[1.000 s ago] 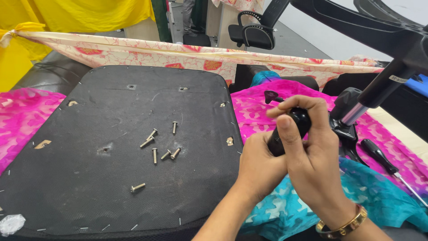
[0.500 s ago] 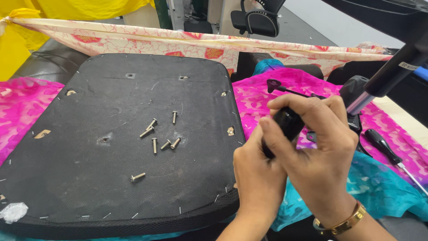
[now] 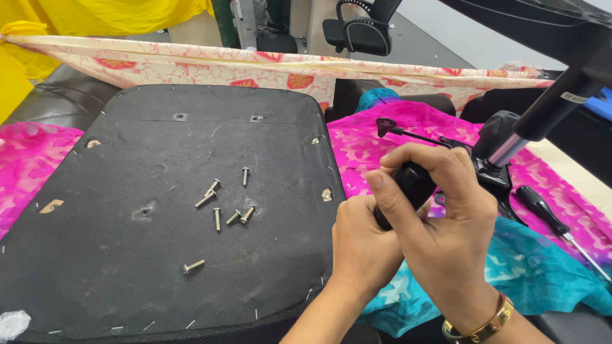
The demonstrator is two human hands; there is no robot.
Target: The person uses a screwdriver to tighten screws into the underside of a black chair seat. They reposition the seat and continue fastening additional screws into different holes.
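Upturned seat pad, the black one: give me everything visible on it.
The seat pad lies flat, underside up, on pink cloth. Black fabric covers it, stapled along the rounded edges. Several mounting holes show near the edges and far end, plus a small tear near the middle. Six loose silver screws rest on it. Neither hand touches it.

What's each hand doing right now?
Left hand: closed on the black handle.
Right hand: closed on the same handle.

Both forearms bare, no sleeves; gold bangle (image 3: 479,326) with small studs on right wrist
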